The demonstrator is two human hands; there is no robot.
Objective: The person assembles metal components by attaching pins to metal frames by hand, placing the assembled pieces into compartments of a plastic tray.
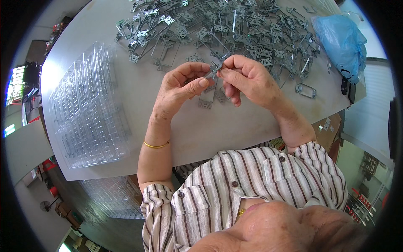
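Observation:
Both hands meet over the middle of the table, pinching a small metal bracket [215, 67] between thumbs and fingers. My left hand [181, 86] grips its left side, with the fingers closed. On the other side, my right hand [247, 80] is closed on the bracket too, thumb against forefinger. A thin wire frame [206, 103] with metal plates shows just below the fingers; whether it hangs from the held bracket or lies on the table I cannot tell. Beyond the hands spreads a large tangled heap of metal brackets [235, 29] with wire rods.
Clear plastic compartment trays [90, 113] lie at the left of the table [180, 143]. A blue plastic bag [341, 42] sits at the far right, a dark object [351, 90] near it. One loose wire bracket [305, 90] lies right of my right hand. A cardboard box [327, 130] stands below the right edge.

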